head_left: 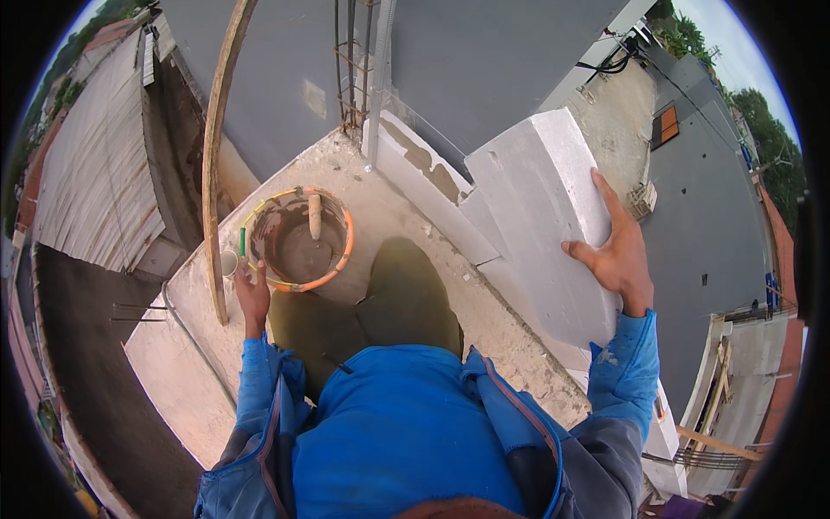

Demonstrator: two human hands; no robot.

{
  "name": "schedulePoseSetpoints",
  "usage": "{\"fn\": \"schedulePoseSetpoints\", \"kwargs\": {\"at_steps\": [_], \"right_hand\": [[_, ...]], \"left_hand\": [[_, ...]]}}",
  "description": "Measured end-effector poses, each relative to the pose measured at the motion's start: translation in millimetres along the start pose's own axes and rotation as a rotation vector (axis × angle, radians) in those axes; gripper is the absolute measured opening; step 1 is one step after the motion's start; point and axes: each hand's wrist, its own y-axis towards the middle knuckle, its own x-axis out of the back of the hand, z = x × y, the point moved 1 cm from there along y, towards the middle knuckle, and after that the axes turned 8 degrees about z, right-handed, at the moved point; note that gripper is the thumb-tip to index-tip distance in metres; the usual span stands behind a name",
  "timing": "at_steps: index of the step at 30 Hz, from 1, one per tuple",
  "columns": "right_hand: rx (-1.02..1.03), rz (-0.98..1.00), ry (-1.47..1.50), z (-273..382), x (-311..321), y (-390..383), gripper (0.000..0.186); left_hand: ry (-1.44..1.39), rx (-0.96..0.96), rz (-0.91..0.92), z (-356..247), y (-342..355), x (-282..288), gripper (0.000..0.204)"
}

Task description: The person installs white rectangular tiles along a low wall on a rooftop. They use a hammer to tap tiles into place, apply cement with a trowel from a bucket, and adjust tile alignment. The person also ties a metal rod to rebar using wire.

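Observation:
A large white-grey lightweight concrete block [540, 203] leans tilted on a low row of white blocks [445, 189] to my right. My right hand [618, 259] grips its right edge, thumb on the broad face and fingers stretched along the narrow side. An orange-rimmed bucket [348, 238] stands on the slab left of my knees, with grey-brown mortar [298, 253] inside. A wooden-handled trowel [315, 216] rests in the mortar, its blade mostly covered. At the bucket's near left rim, beside the green handle grip [243, 240], my left hand [252, 298] is closed with its fingertips on the rim.
I sit on a rough concrete slab [510, 346]. A curved wooden plank [214, 164] rises at left, next to an upright pipe end [228, 263]. Rebar [350, 69] and a metal channel [379, 86] stand ahead by a grey wall [467, 60]. Drops lie beyond both sides.

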Motion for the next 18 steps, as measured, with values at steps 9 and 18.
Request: {"fn": "schedulePoseSetpoints", "kwargs": {"at_steps": [9, 18], "right_hand": [[0.150, -0.021, -0.208, 95.4, 16.2, 254.2, 0.106], [0.119, 0.188, -0.146, 113.6, -55.5, 393.7, 0.107]], "left_hand": [[-0.137, 0.389, -0.160, 100.3, -132.9, 66.4, 0.054], [0.029, 0.772, -0.089, 136.6, -245.5, 115.6, 0.054]]}}
